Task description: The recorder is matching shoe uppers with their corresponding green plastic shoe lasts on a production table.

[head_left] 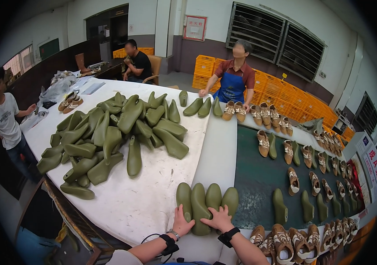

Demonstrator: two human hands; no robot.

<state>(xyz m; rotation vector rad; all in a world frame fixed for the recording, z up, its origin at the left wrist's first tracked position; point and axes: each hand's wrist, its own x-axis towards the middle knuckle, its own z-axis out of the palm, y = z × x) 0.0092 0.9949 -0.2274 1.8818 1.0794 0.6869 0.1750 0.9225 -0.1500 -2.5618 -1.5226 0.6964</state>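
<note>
Several olive-green shoe lasts (200, 199) lie side by side at the near edge of the white table, toes pointing away from me. My left hand (182, 223) is on the left side of this row, its fingers against the leftmost last (184, 197) and its thumb toward the middle. From the right, my right hand (219, 219) grips the lasts, with its thumb on the middle one and its fingers on the right-hand last (230, 198). Between the two hands the heel end of a last shows. Both palms are partly hidden.
A big heap of green lasts (129, 115) covers the white table (162, 185). To the right, a dark green conveyor belt (254, 181) carries brown-and-white sneakers (293, 181) and lasts. Across stands a person in a blue apron (233, 84), before orange crates (281, 95). Two other people are at left.
</note>
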